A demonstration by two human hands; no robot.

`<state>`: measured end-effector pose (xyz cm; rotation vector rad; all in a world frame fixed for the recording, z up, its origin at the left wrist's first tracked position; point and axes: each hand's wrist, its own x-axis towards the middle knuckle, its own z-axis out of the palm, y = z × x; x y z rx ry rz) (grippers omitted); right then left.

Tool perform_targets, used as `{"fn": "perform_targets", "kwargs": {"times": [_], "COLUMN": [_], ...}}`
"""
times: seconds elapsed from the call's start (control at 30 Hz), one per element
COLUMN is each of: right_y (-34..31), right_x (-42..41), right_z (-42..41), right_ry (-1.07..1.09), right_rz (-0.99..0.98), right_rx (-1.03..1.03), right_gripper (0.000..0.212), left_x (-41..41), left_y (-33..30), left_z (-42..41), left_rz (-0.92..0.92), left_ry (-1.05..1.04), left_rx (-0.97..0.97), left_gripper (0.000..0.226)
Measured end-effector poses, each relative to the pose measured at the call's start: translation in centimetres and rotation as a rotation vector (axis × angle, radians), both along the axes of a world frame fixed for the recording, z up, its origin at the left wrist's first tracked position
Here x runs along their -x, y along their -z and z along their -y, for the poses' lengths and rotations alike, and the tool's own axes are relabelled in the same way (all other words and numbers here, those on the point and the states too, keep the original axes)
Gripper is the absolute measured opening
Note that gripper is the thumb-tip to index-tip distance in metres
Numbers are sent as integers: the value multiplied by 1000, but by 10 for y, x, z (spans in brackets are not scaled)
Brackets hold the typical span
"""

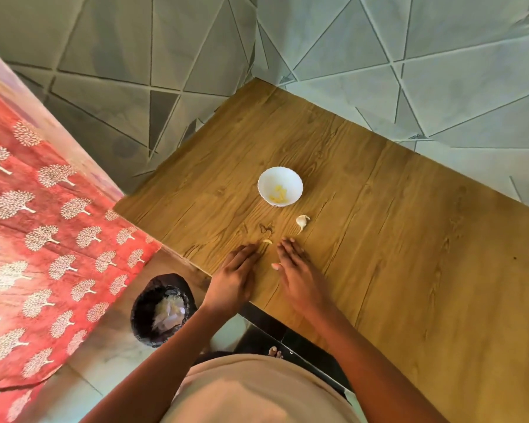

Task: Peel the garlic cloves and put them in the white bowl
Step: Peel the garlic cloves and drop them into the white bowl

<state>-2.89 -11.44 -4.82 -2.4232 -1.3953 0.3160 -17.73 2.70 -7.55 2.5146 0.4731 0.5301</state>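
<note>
We see bright, even daylight with warm, saturated colour. The white bowl point(280, 186) is nearly blown out, its rim glaring. Shadows are soft and short. Wide-angle distortion bends the wooden table point(409, 239) edges and wall tiles point(440, 71) towards twelve and three o'clock. The shirt point(257, 392) at six o'clock is blurred.

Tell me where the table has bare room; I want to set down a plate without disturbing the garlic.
The wooden table is bare right of the unpeeled garlic piece, out to its far edge, and left of the white bowl. It is crowded between the bowl and the left hand and right hand, where a small clove lies.
</note>
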Motion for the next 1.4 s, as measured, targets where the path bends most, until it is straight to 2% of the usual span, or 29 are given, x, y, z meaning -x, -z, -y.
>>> {"fn": "perform_targets", "kwargs": {"times": [0.17, 0.27, 0.4, 0.5, 0.77, 0.87, 0.93, 1.1, 1.17, 1.27, 1.33, 1.4], "right_y": [0, -2, 1, 6, 8, 2, -2, -11, -16, -20, -24, -34], "right_x": [16, 20, 16, 27, 55, 67, 75, 77, 72, 62, 55, 49], "right_z": [-2, 17, 28, 18, -8, 4, 8, 3, -2, -11, -20, -30], "right_ry": [-24, -28, 333, 423, 233, 129, 124, 128, 117, 166, 210, 317], "right_rz": [47, -1, 0, 58, 131, 235, 258, 360, 337, 230, 78, -150], "right_rx": [48, 19, -5, 39, 39, 119, 136, 65, 42, 26, -38, -230], "right_gripper": [65, 64, 62, 64, 49, 71, 74, 49, 41, 33, 28, 23], "left_x": [5, 8, 12, 14, 14, 12, 11, 9, 7, 1, -7, -19], "left_y": [1, 3, 6, 7, -7, -8, -9, -14, -19, -33, -45, -54], "left_z": [-8, -8, -9, -10, -17, -19, -20, -19, -16, -13, -13, -14], "left_rz": [-4, 14, 38, 41, 76, 94, 110, 145, 148, 143, 166, 228], "left_ry": [70, 90, 219, 241, 189, 175, 167, 115, 42, -142, -207, -264], "left_rx": [-15, 2, -39, 4, 235, 307, 332, 402, 511, 777, 971, 1255], "left_gripper": [42, 40, 42, 43, 41, 38, 36, 32, 31, 28, 27, 27]}}
